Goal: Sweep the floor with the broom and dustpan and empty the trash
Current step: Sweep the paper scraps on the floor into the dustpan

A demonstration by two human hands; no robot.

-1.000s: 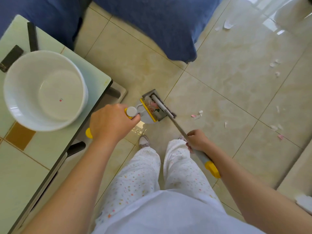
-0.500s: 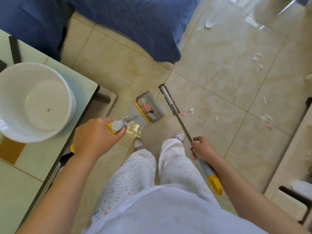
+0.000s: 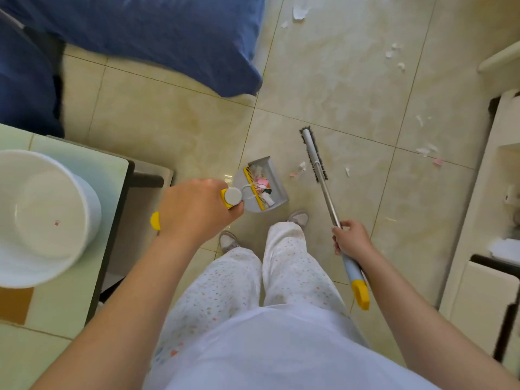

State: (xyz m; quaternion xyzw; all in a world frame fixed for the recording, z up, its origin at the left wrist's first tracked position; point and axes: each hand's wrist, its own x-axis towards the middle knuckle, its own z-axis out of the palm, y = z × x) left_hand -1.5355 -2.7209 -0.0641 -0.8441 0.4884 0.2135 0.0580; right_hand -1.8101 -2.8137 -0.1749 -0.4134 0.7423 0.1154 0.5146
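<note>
Head view: left hand (image 3: 197, 209) grips the dustpan (image 3: 271, 178) handle, holding the scrap-filled pan low by the shoes (image 3: 298, 218) — right hand (image 3: 351, 239) clamps the broom (image 3: 313, 154) shaft, bristles beside loose paper scraps (image 3: 298, 169), likely to drag them in

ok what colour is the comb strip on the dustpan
The comb strip is yellow, set on the grey dustpan; the head view shows it best.
</note>
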